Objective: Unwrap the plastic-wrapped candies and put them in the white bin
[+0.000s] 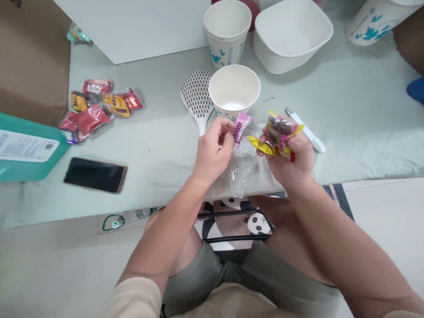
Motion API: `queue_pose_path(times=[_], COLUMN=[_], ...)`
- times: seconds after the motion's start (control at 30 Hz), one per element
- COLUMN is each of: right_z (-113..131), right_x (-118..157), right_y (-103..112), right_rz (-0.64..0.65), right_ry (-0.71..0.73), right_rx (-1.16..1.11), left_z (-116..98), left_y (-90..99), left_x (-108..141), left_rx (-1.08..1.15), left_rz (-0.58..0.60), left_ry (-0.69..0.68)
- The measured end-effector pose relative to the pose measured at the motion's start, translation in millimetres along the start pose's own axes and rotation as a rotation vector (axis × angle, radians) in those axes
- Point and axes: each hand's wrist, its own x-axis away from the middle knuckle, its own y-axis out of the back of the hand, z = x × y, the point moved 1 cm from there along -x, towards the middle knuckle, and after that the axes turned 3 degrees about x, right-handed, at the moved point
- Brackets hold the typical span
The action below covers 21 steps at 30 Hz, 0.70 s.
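The left hand (215, 150) pinches the edge of a pink wrapped packet (241, 129) between thumb and fingertips, just on the near side of the paper cup (234, 88), while the right hand (293, 154), fingers curled, holds a loose bunch of small wrapped sweets (281, 132) to the right of it. The packet looks light, with a thin, slick wrapper that likely crinkles and slides, so a soft pinch across its flat middle should serve better than the edge. The bunch probably shifts as separate pieces, best cupped from below with fingers closed around it.
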Motion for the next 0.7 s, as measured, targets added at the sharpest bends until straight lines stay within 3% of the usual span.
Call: queue_pose_path(times=[0.17, 0.3, 0.57, 0.7], right_z=[3, 3, 15, 29], right_x=[8, 11, 3, 1], right_y=[-7, -9, -7, 4], right_rz=[0.178, 0.226, -0.012, -0.172], right_ry=[-0.082, -0.118, -0.063, -0.034], right_rx=[-0.074, -0.049, -0.129, -0.142], left_z=[-3, -8, -15, -17], left_y=[-2.2, -1.4, 0.7, -1.0], left_x=[1, 1, -1, 0], left_rx=[0.068, 0.058, -0.084, -0.125], left_rz=[0.059, 0.112, 0.086, 0.158], left_ry=[0.04, 0.052, -0.029, -0.002])
